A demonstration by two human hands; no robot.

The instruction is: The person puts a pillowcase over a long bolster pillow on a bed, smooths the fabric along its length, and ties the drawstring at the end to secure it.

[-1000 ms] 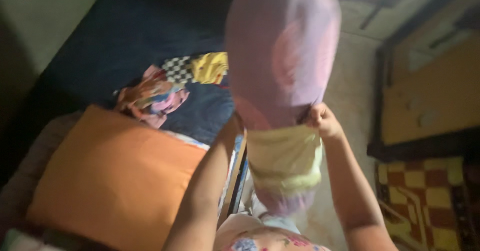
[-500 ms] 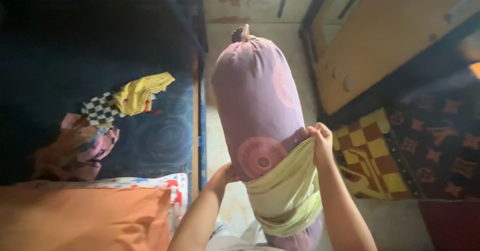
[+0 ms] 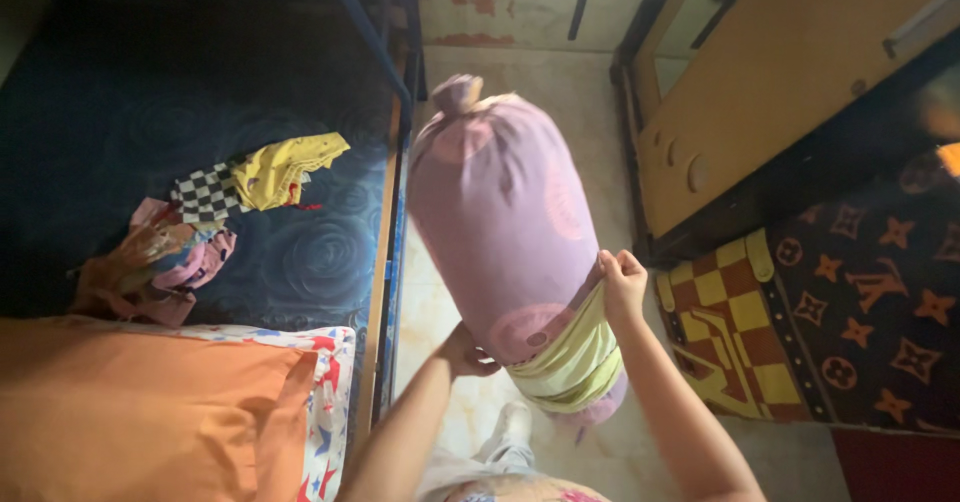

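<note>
Head view: beside the bed (image 3: 300,262), the left hand (image 3: 465,350) and right hand (image 3: 622,284) grip the purple cover (image 3: 500,222). It wraps most of the bolster; a yellow bit (image 3: 575,362) is left bare.

One purple bolster (image 3: 505,227); one yellow-green cover (image 3: 572,357); one orange pillow (image 3: 140,412); two hands.
</note>
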